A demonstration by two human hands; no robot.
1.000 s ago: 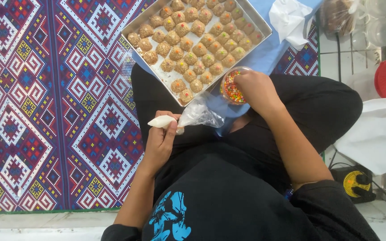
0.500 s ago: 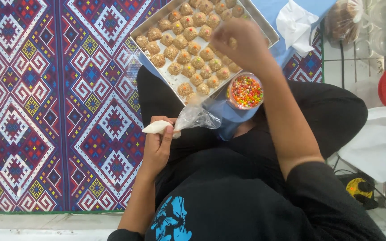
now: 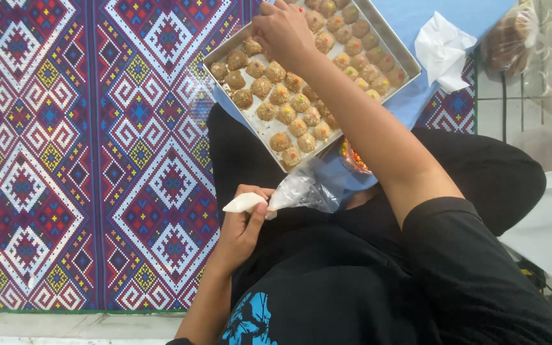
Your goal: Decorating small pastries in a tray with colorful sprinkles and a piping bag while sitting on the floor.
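- The patterned mat [image 3: 91,160] fills the left half of the view; its bare stretch is the widest open room, reaching down to the pale floor edge at the bottom.
- A blue cloth [image 3: 442,13] lies under the tray, with a crumpled white tissue [image 3: 443,51] on it to the right.
- The metal tray [image 3: 404,61] sits askew above the lap, its near corner over the knees, packed with rows of brown cookies [image 3: 279,94].
- The right hand [image 3: 282,32] reaches over the tray's middle, fingers pinched down among the cookies; what they grip I cannot tell.
- The left hand [image 3: 244,227] is closed around a white piping bag [image 3: 289,195], held over the lap.
- A small bowl [image 3: 354,160] of coloured sprinkles peeks out under the right forearm, just beside the tray's near edge.
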